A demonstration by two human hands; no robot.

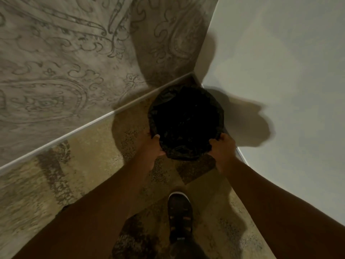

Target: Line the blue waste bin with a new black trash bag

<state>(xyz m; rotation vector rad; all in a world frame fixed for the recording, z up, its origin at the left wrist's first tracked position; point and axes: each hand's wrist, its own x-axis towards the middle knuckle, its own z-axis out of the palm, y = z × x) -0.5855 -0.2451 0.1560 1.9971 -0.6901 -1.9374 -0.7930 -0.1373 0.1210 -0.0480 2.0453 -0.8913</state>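
A round bin stands in the corner of the room, and the black trash bag (184, 148) covers its whole rim and inside, so none of its blue shows. My left hand (153, 144) grips the bag-covered rim on the near left, thumb over the edge. My right hand (223, 146) grips the same rim on the near right, fingers curled into the plastic. The bag's folded-over edge hangs crumpled between my hands.
A patterned grey wall (74, 62) runs on the left with a pale skirting strip (93, 122). A plain white wall (280, 71) closes the right side. The floor (97, 165) is speckled beige. My dark shoe (180, 215) stands just behind the bin.
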